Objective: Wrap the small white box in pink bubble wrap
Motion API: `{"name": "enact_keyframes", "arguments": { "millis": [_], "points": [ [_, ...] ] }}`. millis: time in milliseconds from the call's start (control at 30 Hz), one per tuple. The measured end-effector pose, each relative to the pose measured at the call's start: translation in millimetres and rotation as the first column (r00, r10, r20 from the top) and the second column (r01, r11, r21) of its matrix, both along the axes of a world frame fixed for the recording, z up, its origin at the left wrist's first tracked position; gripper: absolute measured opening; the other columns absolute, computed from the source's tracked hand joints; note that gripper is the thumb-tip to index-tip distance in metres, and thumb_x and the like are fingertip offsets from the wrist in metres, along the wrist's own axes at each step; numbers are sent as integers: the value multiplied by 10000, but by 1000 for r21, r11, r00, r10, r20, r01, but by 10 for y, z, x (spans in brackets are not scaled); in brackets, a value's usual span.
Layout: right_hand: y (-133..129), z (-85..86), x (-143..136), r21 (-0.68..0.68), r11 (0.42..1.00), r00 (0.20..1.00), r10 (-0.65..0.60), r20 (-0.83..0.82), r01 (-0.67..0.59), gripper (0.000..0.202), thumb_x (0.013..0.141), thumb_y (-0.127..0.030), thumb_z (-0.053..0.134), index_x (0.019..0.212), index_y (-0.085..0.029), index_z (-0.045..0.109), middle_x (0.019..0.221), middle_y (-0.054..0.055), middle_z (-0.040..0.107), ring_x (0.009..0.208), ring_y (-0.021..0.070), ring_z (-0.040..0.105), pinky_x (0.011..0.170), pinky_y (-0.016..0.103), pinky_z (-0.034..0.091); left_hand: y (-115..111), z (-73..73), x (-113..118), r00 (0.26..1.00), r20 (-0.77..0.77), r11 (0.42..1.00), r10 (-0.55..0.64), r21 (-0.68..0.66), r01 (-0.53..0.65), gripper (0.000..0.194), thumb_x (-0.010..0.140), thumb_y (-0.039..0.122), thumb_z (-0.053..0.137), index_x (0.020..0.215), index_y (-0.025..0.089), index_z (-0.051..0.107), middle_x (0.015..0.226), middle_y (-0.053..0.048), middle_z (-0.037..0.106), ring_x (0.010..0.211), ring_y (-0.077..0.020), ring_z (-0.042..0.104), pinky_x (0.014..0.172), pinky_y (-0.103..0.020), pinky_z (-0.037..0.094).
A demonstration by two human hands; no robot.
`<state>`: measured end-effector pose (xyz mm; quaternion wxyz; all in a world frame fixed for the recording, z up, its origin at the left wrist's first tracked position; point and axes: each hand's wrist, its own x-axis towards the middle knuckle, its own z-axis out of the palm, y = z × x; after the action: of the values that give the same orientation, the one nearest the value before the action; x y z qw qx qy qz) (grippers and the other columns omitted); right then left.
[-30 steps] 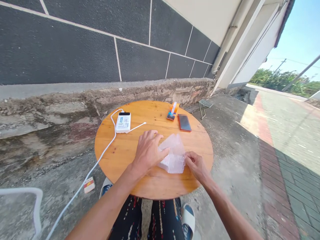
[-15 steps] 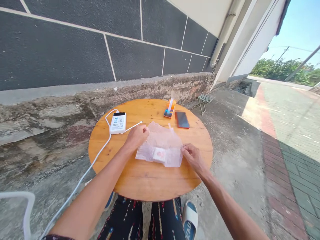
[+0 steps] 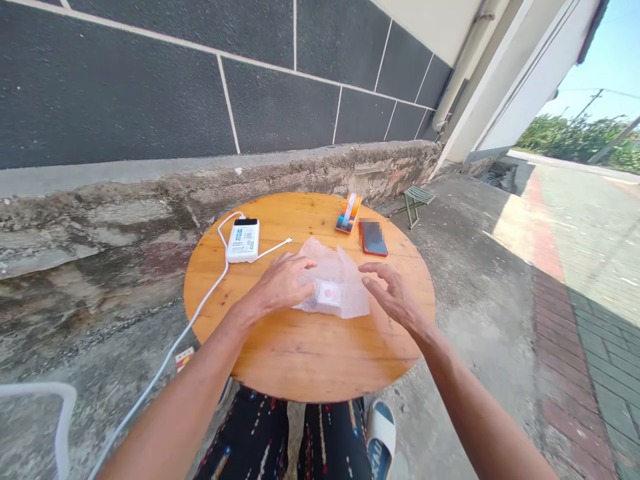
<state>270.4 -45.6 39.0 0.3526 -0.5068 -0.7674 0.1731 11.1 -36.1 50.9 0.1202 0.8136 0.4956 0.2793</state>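
Left hand (image 3: 286, 280): I'm keeping it open, palm down, fingers loosely spread, thumb apart, over the left part of the pinkish translucent wrap (image 3: 325, 261); can't tell if it's pressing down. Right hand (image 3: 393, 292): I'm holding it open too, fingers half-curled, thumb and forefinger apart, just beside the wrap's right edge; contact unclear. Neither is gripping anything visible. The wrap is lying spread and crinkled on the round wooden table (image 3: 305, 360), between my hands. A small white box (image 3: 329, 293) with a reddish mark is sitting at the wrap's near part; can't tell if film is covering it. Beyond the wrap, an orange tape dispenser (image 3: 349, 213) is standing beside a red-edged phone (image 3: 373, 238). Far left, a white power bank (image 3: 243, 240) is lying with a white cable (image 3: 206, 303) running off the table. A folding stool (image 3: 416, 200) is standing past the table.
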Motion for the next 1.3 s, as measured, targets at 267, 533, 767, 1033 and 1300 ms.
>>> {"name": "enact_keyframes", "arguments": {
  "millis": [267, 533, 767, 1033, 1300],
  "points": [
    [-131, 227, -180, 46, 976, 921, 183, 345, -211, 450, 985, -410, 295, 835, -203, 665, 896, 74, 692, 913, 219, 584, 898, 361, 335, -399, 64, -9, 992, -33, 991, -121, 45, 122, 278, 677, 87, 444, 807, 226, 647, 826, -13, 666, 856, -194, 578, 798, -316, 432],
    [-546, 156, -60, -51, 965, 824, 246, 510, -257, 492, 976, -422, 317, 603, -203, 551, 598, 47, 602, 612, 175, 527, 717, 319, 321, -824, -18, -101, 984, -74, 972, -165, -180, 149, 119, 780, 305, 547, 755, 245, 646, 725, 10, 652, 680, -166, 579, 666, -280, 419],
    [-294, 299, -76, 39, 999, 956, -23, 293, 12, 258, 913, -311, 450, 828, -208, 671, 872, 52, 701, 819, 203, 613, 730, 290, 388, -367, -25, -44, 988, 19, 989, 150, 2, -151, 230, 815, 297, 493, 973, 220, 642, 982, -45, 648, 906, -205, 604, 771, -302, 454],
    [421, 208, -412, 150, 958, 868, -285, 407, 244, 225, 854, -332, 535, 863, -157, 674, 985, 127, 656, 756, 206, 609, 681, 308, 383, 444, -276, 80, 914, 91, 914, 396, 52, -401, 360, 775, 334, 551, 1078, 152, 618, 1100, -132, 613, 1115, -280, 528, 961, -385, 416],
    [827, -58, -242, 62, 927, 898, -373, 232, 369, 195, 811, -236, 447, 690, -184, 590, 668, 38, 623, 608, 162, 552, 559, 259, 333, 767, -432, 85, 876, 94, 880, 472, 4, -475, 171, 771, 268, 498, 676, 202, 623, 889, -70, 642, 923, -228, 578, 797, -317, 449]
  ]
}}
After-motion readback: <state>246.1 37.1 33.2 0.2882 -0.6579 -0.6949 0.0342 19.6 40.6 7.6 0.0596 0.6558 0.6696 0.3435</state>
